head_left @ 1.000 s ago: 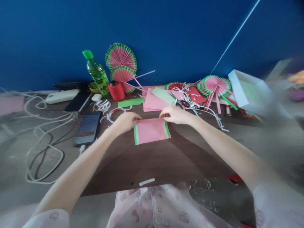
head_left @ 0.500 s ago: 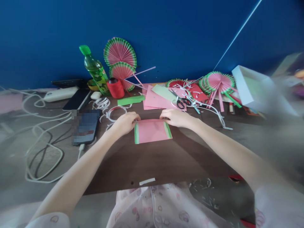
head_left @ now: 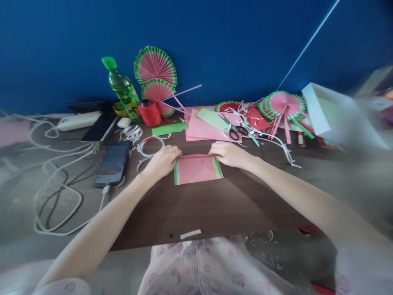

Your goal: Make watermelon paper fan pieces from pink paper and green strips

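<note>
A pink sheet of paper [head_left: 199,170] with green and pale-green strips along its left and right sides lies on the brown table [head_left: 196,209]. My left hand [head_left: 166,159] pinches its far left corner between closed fingers. At the far right corner, my right hand [head_left: 225,153] grips the same sheet, fingertips bent down over the edge. The far edge between the hands is slightly raised, and the near part rests toward me. My fingertips are partly hidden behind the knuckles.
Behind the hands lie scissors [head_left: 236,132], pink sheets [head_left: 202,129] and a green strip [head_left: 168,129]. Pleated paper fans [head_left: 155,67] lean on the blue wall, beside a red thread spool [head_left: 150,114] and green bottle [head_left: 123,92]. A phone [head_left: 112,164] with white cable sits left; a white box [head_left: 322,110] stands right.
Both hands stay at the sheet's far corners. The right hand's fingers have closed in a little more on the edge; the paper has hardly moved.
</note>
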Demonstrator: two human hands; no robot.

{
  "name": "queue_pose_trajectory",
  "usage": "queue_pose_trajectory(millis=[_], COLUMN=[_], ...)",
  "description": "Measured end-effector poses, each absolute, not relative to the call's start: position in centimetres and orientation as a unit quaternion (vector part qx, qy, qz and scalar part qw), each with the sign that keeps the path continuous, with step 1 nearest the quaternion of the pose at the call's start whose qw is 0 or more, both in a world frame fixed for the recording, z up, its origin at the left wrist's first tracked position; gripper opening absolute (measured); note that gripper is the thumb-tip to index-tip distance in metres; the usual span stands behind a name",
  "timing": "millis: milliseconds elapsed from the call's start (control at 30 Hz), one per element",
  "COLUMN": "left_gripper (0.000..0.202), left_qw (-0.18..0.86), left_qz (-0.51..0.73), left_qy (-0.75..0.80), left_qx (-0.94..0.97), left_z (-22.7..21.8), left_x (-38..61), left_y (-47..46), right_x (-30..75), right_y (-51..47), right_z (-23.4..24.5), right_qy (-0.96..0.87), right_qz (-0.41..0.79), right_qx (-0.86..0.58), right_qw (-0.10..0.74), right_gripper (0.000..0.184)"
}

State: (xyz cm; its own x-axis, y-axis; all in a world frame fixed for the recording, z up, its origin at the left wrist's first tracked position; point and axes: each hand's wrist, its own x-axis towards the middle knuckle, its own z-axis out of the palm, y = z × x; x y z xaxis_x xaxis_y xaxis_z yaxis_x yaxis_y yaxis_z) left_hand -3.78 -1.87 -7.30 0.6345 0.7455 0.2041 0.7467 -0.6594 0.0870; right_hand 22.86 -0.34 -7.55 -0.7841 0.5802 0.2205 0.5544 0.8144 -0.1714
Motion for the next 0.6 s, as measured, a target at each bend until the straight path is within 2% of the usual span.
queue_pose_trajectory(millis=[200,467,600], left_gripper=[0.017,0.020,0.021], left_qw=[0.017,0.123,0.141], left_qz=[-0.145,-0.145,-0.166], left_qy=[-0.431,-0.394,-0.388], left_qx=[-0.891,-0.899,-0.895], left_z=[-7.8,-8.3,-8.4], left_x=[-3.6,-3.4,-3.5], left_y=[-2.9,-3.5,-3.6], right_x=[22.7,22.8,22.8], right_y=[-1.1,-1.3,-1.3], right_z=[-8.0,-8.6,-8.8], right_qy=[-0.941,-0.938,-0.935], right_qz=[-0.012,-0.033,-0.033], right_qx=[-0.308,-0.314,-0.316], right_qw=[0.139,0.147,0.155], right_gripper=[0.023,0.022,0.022])
